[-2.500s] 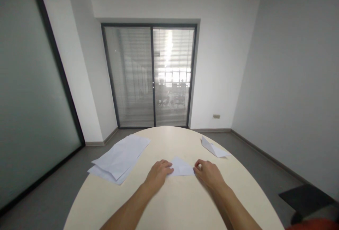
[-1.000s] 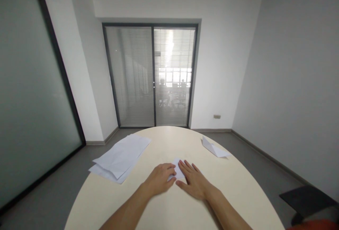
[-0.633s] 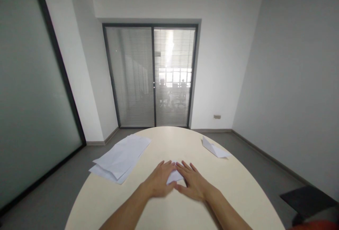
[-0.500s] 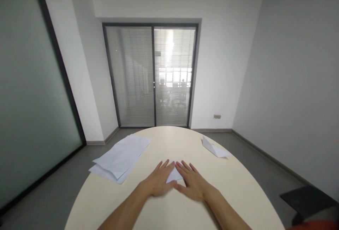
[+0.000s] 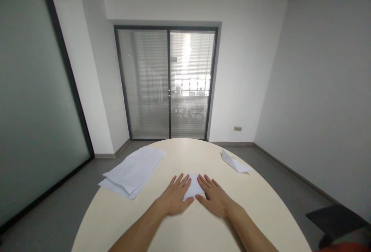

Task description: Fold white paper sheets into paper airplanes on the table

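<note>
1. Small white paper (image 5: 193, 187) lies flat on the table (image 5: 185, 232), lower centre of the frame, between the two hands. Outline roughly triangular or trapezoid, what shows of it; looks folded down already, my judgement.
2. Left hand (image 5: 174, 199): open, palm down, fingers spread, fingertips over the paper's left side. Grips nothing.
3. Right hand (image 5: 215, 199): open, palm down, fingers spread over the paper's right side. Grips nothing. Thumbs near each other at the near edge. Looks like pressing or smoothing; force cannot be judged.
4. Done, as far as seen: a folded white piece (image 5: 236, 164) sits apart, right of centre, part of it standing up off the surface. The centre paper seems partway worked.
5. Left: loose white sheets (image 5: 135, 171), overlapping, at left, look unfolded. Whether the centre paper needs further creases, cannot tell.
6. Hidden: both side edges of the centre paper, under fingers; its layers and crease lines too faint to read. Sheet count uncertain.
7. Cut off: forearms at the bottom edge; dark flat object (image 5: 333, 217) and red patch (image 5: 348, 247), lower right, unidentified.
</note>
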Action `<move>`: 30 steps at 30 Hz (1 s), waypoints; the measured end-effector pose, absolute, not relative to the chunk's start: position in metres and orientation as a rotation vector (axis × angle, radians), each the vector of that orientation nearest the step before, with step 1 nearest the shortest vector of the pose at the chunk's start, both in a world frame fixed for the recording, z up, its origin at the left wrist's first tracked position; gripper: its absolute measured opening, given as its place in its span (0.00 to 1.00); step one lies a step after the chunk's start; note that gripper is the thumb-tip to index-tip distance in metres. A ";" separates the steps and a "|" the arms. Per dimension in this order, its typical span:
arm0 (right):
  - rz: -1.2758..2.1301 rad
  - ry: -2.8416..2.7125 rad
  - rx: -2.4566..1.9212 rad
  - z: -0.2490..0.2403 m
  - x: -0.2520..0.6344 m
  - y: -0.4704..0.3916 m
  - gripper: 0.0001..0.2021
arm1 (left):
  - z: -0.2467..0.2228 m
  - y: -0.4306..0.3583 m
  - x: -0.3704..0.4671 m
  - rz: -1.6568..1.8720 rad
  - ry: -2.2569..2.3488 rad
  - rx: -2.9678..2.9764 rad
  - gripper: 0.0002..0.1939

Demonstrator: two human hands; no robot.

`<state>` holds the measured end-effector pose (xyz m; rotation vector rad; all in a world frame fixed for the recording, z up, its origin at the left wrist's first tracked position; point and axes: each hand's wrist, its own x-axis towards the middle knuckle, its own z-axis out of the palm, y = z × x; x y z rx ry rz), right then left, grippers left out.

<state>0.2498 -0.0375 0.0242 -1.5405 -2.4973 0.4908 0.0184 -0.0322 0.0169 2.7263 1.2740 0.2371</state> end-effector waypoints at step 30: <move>0.493 -2.474 -1.426 0.025 0.251 -0.038 0.33 | 0.035 -0.045 0.027 0.494 1.191 2.881 0.16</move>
